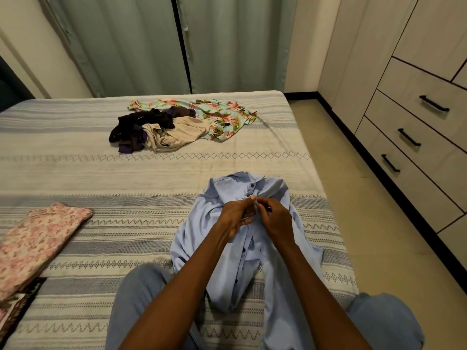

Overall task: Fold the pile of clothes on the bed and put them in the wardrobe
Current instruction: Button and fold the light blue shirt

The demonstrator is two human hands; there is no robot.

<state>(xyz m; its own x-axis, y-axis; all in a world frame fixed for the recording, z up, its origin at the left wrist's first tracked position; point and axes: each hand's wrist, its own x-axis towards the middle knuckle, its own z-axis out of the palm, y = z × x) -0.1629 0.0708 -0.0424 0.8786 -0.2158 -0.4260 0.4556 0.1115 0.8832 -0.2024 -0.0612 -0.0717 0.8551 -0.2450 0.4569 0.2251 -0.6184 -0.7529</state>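
A light blue button-up shirt (227, 190) lies rumpled on the striped bed (75, 178) in front of me. My left hand (236, 215) and my right hand (276, 221) meet over its front, just below the collar, each pinching the placket near a dark button. Farther back on the bed lies an unfolded pile: a dark purple garment (137, 127), a beige garment (177, 133) and a floral turquoise garment (222, 117). At the left edge a folded pink floral garment (38, 238) tops a small stack.
The wardrobe (417, 117) with black-handled drawers runs along the right wall, across a strip of beige floor (366, 223). Green curtains (151, 46) hang behind the bed. My knees in blue jeans (136, 294) rest on the bed's near edge.
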